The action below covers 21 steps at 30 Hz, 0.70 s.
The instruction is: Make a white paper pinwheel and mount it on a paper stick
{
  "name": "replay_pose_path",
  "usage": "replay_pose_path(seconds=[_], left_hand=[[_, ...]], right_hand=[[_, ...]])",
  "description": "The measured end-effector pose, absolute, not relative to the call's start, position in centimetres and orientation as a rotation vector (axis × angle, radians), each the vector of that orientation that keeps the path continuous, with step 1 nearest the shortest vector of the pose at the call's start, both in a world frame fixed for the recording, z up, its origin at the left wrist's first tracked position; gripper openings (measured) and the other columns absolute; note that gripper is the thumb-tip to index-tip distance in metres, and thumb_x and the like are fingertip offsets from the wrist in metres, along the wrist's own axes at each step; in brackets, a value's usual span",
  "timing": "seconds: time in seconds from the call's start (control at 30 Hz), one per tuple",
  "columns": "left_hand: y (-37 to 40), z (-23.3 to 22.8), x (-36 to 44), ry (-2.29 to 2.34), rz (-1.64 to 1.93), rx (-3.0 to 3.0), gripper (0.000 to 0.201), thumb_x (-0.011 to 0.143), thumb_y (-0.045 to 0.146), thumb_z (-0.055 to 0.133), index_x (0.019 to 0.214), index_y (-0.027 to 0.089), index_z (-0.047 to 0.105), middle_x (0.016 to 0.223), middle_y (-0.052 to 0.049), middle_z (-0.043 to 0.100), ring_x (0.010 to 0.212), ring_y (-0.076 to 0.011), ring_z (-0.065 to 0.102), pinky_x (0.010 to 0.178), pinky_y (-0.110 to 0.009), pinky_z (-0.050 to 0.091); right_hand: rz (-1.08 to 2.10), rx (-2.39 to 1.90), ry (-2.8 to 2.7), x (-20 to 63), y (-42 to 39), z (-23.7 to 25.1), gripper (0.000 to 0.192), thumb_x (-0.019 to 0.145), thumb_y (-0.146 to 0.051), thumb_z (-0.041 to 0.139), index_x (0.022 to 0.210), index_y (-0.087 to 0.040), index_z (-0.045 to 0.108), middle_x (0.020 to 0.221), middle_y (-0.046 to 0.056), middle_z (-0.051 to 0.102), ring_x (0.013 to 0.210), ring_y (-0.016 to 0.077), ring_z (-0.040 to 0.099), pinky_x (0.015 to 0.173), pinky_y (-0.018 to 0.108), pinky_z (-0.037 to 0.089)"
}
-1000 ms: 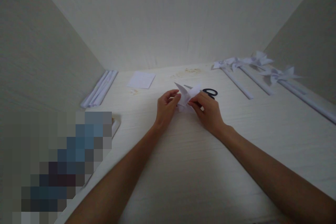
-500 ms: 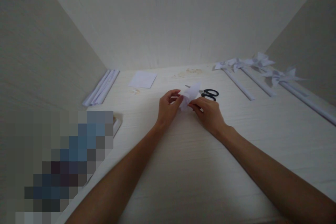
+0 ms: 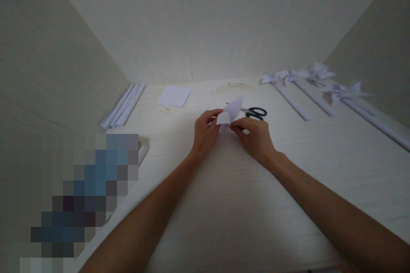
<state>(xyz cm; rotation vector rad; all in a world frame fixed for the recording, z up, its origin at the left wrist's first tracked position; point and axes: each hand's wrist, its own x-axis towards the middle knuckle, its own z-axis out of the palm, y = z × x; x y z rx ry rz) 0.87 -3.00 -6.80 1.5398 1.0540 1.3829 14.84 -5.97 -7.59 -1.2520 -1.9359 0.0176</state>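
Between my hands, above the middle of the table, is a folded white paper pinwheel head [image 3: 235, 110], one blade pointing up and to the right. My left hand [image 3: 205, 133] grips its left side, the fingertips partly hidden behind a curled flap. On the other side, my right hand [image 3: 253, 135] pinches the lower right part of the paper between thumb and forefinger. Just behind the paper lies a pair of scissors [image 3: 257, 112] with black handles, its blades partly covered by the pinwheel head.
Finished paper pinwheels [image 3: 344, 94] on rolled paper sticks lie at the right. A bundle of rolled paper sticks [image 3: 124, 106] rests at the far left, beside a square white sheet [image 3: 174, 95]. Walls [image 3: 198, 25] enclose the back and sides. A blurred patch hides the lower left.
The pinwheel head has turned in my hands; a curled flap now stands in front of my left fingertips and the raised blade shows more clearly. My right hand keeps its pinch.
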Motion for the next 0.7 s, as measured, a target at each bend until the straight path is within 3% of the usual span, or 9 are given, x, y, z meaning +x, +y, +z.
replay_pose_path(seconds=[0.7], left_hand=[[-3.43, -6.44, 0.69, 1.075, 1.410, 1.631, 0.019, 0.064, 0.014, 0.053, 0.077, 0.017, 0.067, 0.079, -0.003, 0.067, 0.076, -0.0147, 0.059, 0.068, -0.025, 0.046]], right_hand=[[-0.035, -1.305, -1.917, 14.63, -6.08, -7.53, 0.011, 0.069, -0.011, 0.050, 0.061, -0.016, 0.056, 0.064, 0.003, 0.058, 0.057, 0.0119, 0.053, 0.053, 0.022, 0.040]])
